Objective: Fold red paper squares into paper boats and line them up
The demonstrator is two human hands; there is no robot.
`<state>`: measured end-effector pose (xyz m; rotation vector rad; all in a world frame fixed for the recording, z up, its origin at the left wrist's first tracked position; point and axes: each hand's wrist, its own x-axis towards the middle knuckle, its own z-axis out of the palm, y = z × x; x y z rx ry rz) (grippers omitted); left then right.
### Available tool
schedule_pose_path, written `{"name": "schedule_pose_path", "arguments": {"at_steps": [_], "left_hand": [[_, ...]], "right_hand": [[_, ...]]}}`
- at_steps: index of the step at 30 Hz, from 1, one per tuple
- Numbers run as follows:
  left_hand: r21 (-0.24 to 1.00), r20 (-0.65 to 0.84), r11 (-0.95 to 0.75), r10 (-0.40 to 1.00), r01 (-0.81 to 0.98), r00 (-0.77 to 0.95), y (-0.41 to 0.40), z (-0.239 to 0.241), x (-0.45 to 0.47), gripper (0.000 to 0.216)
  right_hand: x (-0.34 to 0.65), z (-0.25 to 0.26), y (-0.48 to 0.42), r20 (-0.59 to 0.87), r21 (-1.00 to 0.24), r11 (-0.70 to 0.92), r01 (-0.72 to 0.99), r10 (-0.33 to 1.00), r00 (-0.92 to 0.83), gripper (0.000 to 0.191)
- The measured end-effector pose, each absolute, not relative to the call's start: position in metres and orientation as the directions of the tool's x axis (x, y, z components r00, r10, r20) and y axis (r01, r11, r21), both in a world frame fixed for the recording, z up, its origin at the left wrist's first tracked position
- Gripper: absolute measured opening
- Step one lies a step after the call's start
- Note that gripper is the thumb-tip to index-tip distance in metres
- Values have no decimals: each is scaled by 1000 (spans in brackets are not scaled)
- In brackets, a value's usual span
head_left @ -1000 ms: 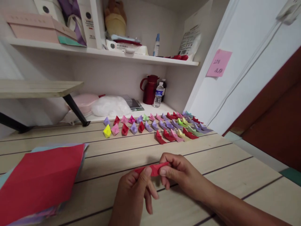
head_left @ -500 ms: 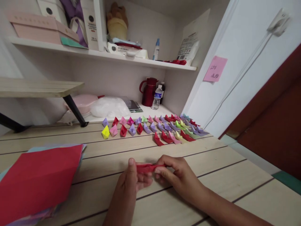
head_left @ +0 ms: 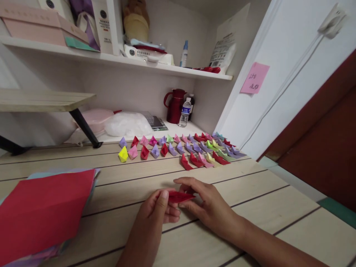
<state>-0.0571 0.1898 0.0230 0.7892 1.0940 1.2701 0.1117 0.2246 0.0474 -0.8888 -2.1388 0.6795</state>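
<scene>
Pinched between the thumb and fingers of my left hand (head_left: 158,209) is a folded piece of red paper (head_left: 180,197), slim and pointed at its right end. My right hand (head_left: 207,198) is around that pointed end, its index finger lifted off and the thumb close below the paper; the fingers are apart. Whether the right thumb touches the paper I cannot tell. Beyond my hands stand rows of small folded paper boats in several colours, among them a yellow one (head_left: 123,154) and a red one (head_left: 185,162).
A stack of coloured sheets with a red sheet (head_left: 47,211) on top lies at the left. Behind the boats are a dark red jug (head_left: 175,106) and a water bottle (head_left: 184,113). A small raised wooden stand (head_left: 44,100) is at the back left, under a white shelf (head_left: 111,57).
My right hand's fingers have spread apart from the red paper, which they were pinching before. The paper now shows a wider, pointed shape, still in my left hand.
</scene>
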Motion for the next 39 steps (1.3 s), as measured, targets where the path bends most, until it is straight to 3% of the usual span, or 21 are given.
{"name": "schedule_pose_path", "arguments": {"at_steps": [5, 11, 15, 21, 28, 35, 39], "left_hand": [[926, -193, 147, 976, -349, -101, 190, 21, -56, 53], [931, -179, 132, 977, -341, -113, 189, 20, -55, 52], [968, -144, 120, 985, -219, -97, 184, 24, -54, 47], [998, -66, 66, 997, -3, -29, 178, 28, -54, 46], [997, -57, 60, 997, 57, -44, 177, 29, -52, 47], [991, -42, 48, 998, 122, -47, 177, 28, -51, 47], [992, -20, 45, 980, 121, -200, 181, 24, -52, 57]], "right_hand": [[112, 44, 223, 387, -697, 602, 390, 773, -502, 46], [113, 49, 223, 481, -636, 679, 368, 721, -499, 22], [114, 53, 223, 489, -619, 681, 392, 724, -486, 11], [113, 51, 224, 485, -646, 667, 371, 734, -475, 16], [114, 51, 225, 441, -674, 641, 366, 747, -497, 13], [112, 55, 225, 516, -569, 714, 408, 696, -499, 13], [116, 55, 227, 598, -475, 738, 480, 671, -438, 13]]}}
